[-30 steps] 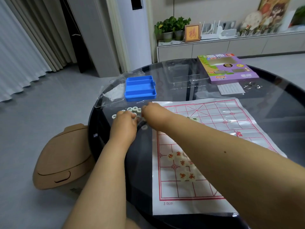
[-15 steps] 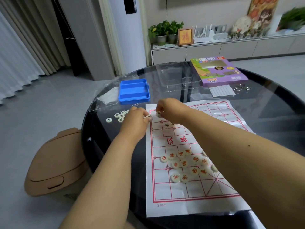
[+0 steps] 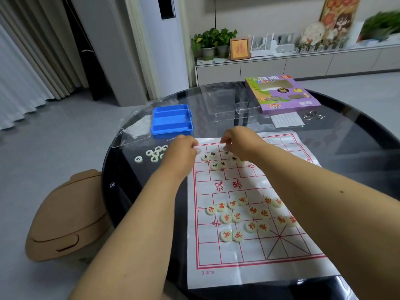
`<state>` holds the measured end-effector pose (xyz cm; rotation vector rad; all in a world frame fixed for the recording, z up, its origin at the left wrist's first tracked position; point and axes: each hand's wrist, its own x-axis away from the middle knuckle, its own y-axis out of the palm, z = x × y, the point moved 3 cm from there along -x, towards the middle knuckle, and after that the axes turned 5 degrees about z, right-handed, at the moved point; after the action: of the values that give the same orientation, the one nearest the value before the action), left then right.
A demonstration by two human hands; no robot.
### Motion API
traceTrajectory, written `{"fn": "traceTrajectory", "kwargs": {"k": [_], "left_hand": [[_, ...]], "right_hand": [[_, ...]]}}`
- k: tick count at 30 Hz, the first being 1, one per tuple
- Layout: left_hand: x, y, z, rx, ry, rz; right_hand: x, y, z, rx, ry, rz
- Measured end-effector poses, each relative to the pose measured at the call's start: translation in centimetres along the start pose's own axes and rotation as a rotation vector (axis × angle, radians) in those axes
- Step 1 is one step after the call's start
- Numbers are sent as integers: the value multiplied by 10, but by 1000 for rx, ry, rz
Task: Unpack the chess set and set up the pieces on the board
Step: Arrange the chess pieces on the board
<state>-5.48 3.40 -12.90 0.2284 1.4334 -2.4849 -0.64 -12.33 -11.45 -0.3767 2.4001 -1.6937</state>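
Right now both hands are working at the far edge of the board (image 3: pixel 249 215), a thin printed sheet lying on the round glass desk (image 3: pixel 357 148). Left hand (image 3: pixel 180 152) is hovering at the board's far left corner, fingers curled inward; a pale bit is showing at the fingertips but I cannot tell if it is a pinched piece. Right hand (image 3: pixel 240 141) is sitting just beyond the black-lettered pieces (image 3: pixel 216 162), fingers curled down, and whether they are clamped on anything is hidden by the knuckles. Red-lettered pieces (image 3: pixel 249 217) are lying scattered on the near half, not on their points. More dark-lettered pieces (image 3: pixel 154 154) are waiting off the board, left of it, near the blue tray (image 3: pixel 172 121). Purple box (image 3: pixel 281 94) and a paper slip (image 3: pixel 286 119) are sitting further back.

Risks as I judge them: the sheet is light and slick on glass, so a forearm dragging across could be shifting it and knocking the red pieces around. Small round pieces could be rolling off the desk edge, especially the left group. Crowded black pieces could be getting bumped while one is being placed.
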Motion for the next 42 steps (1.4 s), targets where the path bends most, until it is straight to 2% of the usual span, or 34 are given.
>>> {"fn": "traceTrajectory", "kwargs": {"k": [3,6,9,11,13,19,27,33,37,42], "left_hand": [[0,-25,-35,-7,-68,116],[0,-48,-80,-154,-166,192],[3,-57,-114,-302,-248,84],[8,-54,-122,-272,-253,14],[13,-49,-124,-223,-217,3],[17,-42,-115,-121,-79,109],[5,-40,-111,-114,-143,94],[3,-41,-112,-79,-181,5],[2,-41,-110,-104,-156,-9],[9,-39,-101,-254,-85,-60]], "right_hand": [[-1,5,-24,-52,-42,20],[-2,19,-53,-137,-124,71],[-5,34,-81,-144,-216,63],[-9,43,-98,-122,-260,40],[-14,52,-110,-81,-302,16],[-27,68,-124,-3,-350,15],[-31,69,-127,-104,-268,15],[-30,68,-130,-12,-296,-43],[-29,67,-136,97,-314,-95],[-20,68,-139,185,-365,-15]]}}
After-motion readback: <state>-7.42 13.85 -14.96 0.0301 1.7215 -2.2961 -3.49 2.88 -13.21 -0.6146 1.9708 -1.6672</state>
